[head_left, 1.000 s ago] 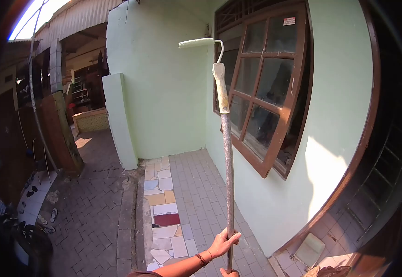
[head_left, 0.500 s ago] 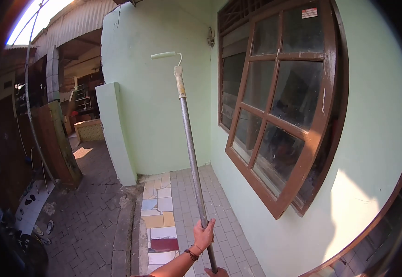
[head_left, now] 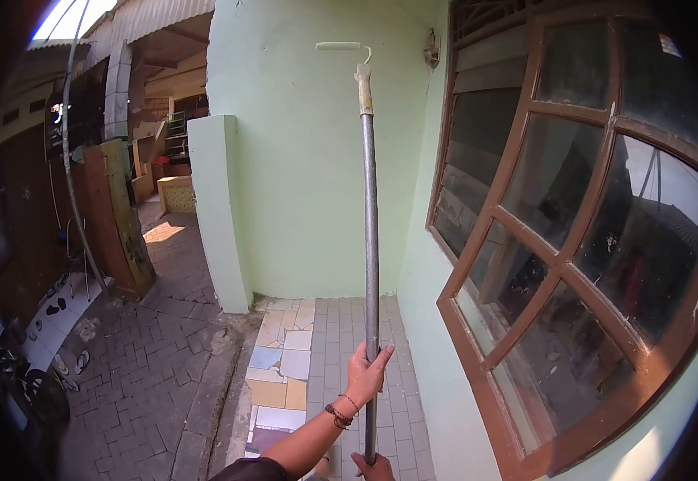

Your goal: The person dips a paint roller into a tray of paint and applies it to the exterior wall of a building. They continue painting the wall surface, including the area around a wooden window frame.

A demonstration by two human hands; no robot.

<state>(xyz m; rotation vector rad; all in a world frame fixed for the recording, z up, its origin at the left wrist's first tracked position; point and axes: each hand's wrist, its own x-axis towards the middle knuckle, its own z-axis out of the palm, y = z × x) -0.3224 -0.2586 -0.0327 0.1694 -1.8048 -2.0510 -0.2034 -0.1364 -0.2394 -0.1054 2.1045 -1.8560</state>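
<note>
A paint roller [head_left: 338, 46] on a long grey metal pole [head_left: 370, 224] stands almost upright in front of me. Its pale sleeve, at the top, overlaps the light green end wall [head_left: 301, 176] in this view. My left hand [head_left: 367, 371], with dark bracelets at the wrist, is closed around the lower part of the pole, thumb out to the right. Lower down, at the bottom edge of the view, my right hand [head_left: 374, 466] grips the same pole and is partly cut off.
On the right, a brown-framed window [head_left: 561, 260] swings outward into the space. A low green wall stub [head_left: 219, 212] stands at left, beside a paved alley [head_left: 136, 385]. Mixed tiles [head_left: 289, 337] and grey pavers [head_left: 345, 329] cover the floor. Sandals [head_left: 82, 362] lie at far left.
My view has turned and moved closer to the window. The roller has risen in view and its pole is more upright; both hands keep their hold.
</note>
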